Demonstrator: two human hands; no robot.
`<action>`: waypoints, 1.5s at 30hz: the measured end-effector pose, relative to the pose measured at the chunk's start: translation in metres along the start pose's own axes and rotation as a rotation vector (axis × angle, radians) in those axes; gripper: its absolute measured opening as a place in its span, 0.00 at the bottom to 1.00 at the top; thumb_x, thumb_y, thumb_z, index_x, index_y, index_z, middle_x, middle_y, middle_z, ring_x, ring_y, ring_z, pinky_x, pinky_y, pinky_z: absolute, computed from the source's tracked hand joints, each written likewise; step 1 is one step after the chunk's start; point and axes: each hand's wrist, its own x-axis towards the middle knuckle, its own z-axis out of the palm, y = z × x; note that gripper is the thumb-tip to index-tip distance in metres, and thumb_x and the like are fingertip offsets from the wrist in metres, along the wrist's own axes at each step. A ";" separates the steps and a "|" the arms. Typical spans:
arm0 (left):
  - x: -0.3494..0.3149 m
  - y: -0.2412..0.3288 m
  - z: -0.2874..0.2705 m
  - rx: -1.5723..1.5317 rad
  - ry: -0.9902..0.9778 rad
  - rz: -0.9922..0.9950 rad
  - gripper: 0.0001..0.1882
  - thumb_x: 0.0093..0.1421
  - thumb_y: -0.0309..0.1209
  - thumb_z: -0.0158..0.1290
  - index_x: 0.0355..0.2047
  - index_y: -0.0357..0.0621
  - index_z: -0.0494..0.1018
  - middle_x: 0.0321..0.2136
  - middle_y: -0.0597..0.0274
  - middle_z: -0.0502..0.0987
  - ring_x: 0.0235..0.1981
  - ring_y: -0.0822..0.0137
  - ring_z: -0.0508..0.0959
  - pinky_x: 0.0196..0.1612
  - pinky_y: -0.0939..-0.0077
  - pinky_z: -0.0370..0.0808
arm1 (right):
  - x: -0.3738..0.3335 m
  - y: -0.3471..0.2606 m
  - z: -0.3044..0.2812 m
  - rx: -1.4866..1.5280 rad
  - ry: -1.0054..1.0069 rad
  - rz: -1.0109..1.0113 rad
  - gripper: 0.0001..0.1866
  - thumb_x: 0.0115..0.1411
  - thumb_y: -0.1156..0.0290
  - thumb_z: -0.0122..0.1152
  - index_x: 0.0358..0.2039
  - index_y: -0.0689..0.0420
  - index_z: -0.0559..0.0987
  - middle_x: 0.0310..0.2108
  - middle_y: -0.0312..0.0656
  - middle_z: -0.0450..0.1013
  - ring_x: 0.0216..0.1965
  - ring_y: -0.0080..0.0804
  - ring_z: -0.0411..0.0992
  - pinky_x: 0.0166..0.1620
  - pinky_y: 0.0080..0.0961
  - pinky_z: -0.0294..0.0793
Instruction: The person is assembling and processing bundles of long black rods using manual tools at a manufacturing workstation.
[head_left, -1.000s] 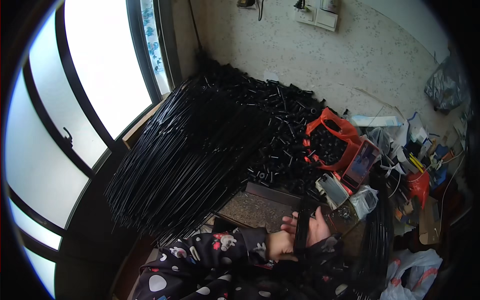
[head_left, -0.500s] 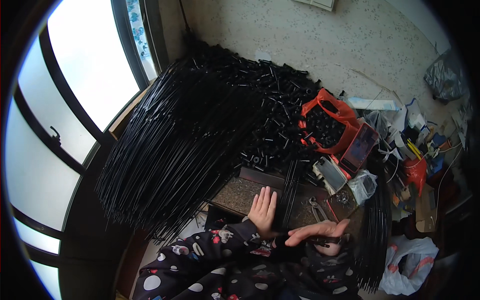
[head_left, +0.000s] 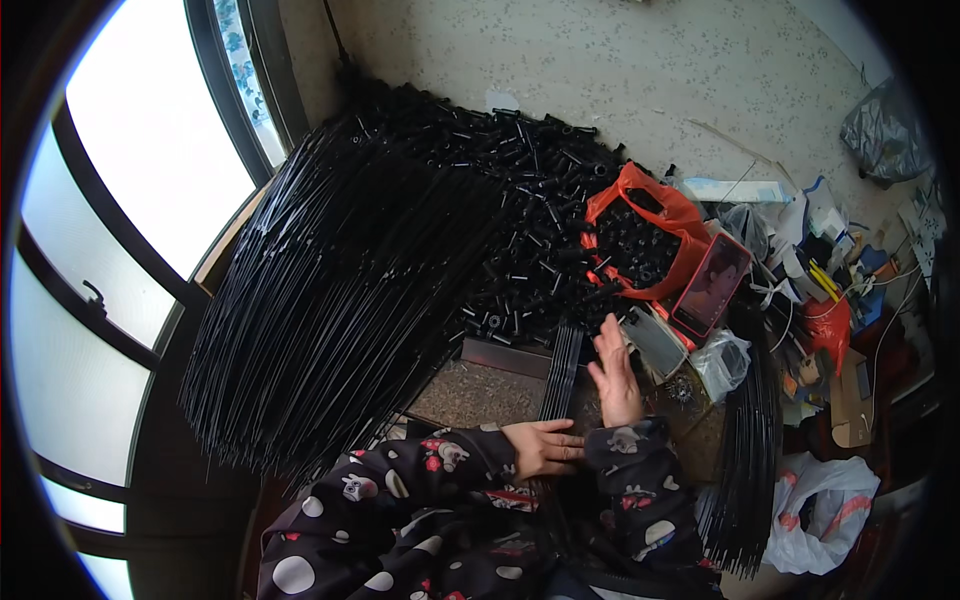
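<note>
Extending from a dark patterned sleeve (head_left: 400,475), the left hand (head_left: 543,448) lies back upward, fingers nearly straight and slightly parted, across the near part of a row of thin black rods (head_left: 563,370). It is spread flat, with no hold visible. To its right are a bundle of black rods (head_left: 740,480) and, beyond the bundle's right side, a white plastic bag (head_left: 858,502). The row of rods lies side by side on a speckled brown tabletop (head_left: 475,390). Just right of the row, the right hand (head_left: 617,378) is raised, fingers extended, thumb apart, grasping nothing. Farther back are a red-edged phone (head_left: 712,285), a red bag (head_left: 690,245) containing black parts and a pile of short black tubes (head_left: 520,240), near the wall (head_left: 600,80).
</note>
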 end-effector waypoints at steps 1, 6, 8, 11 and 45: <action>0.004 -0.003 -0.008 -0.052 -0.023 -0.027 0.21 0.45 0.37 0.51 0.41 0.46 0.71 0.51 0.58 0.66 0.56 0.59 0.62 0.58 0.55 0.53 | -0.012 -0.018 0.005 -0.114 -0.047 -0.051 0.44 0.55 0.36 0.33 0.59 0.62 0.52 0.55 0.58 0.56 0.57 0.45 0.56 0.56 0.39 0.54; -0.004 -0.013 0.005 -0.336 0.035 -0.136 0.21 0.46 0.35 0.51 0.43 0.45 0.70 0.46 0.56 0.70 0.53 0.59 0.65 0.57 0.58 0.57 | -0.064 -0.034 -0.017 -0.172 -0.868 -0.121 0.33 0.58 0.50 0.48 0.53 0.64 0.62 0.46 0.49 0.69 0.47 0.37 0.68 0.51 0.32 0.64; -0.005 -0.010 0.007 -0.389 0.063 -0.170 0.22 0.46 0.35 0.52 0.43 0.44 0.70 0.45 0.55 0.71 0.51 0.59 0.67 0.56 0.58 0.58 | -0.080 -0.025 -0.019 -0.303 -0.702 -0.054 0.28 0.57 0.55 0.51 0.50 0.64 0.66 0.43 0.47 0.71 0.44 0.34 0.70 0.48 0.29 0.66; -0.002 -0.010 0.004 -0.486 0.110 -0.234 0.23 0.46 0.37 0.53 0.44 0.44 0.69 0.41 0.54 0.73 0.48 0.57 0.70 0.55 0.58 0.61 | -0.093 -0.023 -0.009 -0.540 -0.354 0.064 0.18 0.55 0.66 0.57 0.43 0.63 0.72 0.38 0.44 0.74 0.39 0.29 0.73 0.42 0.22 0.71; 0.076 0.049 -0.142 -0.848 0.364 -0.458 0.10 0.52 0.22 0.54 0.36 0.34 0.74 0.28 0.53 0.77 0.32 0.63 0.78 0.37 0.76 0.74 | 0.026 -0.044 -0.096 -1.127 0.055 -0.728 0.04 0.47 0.77 0.58 0.26 0.60 0.78 0.25 0.40 0.68 0.28 0.36 0.68 0.31 0.26 0.67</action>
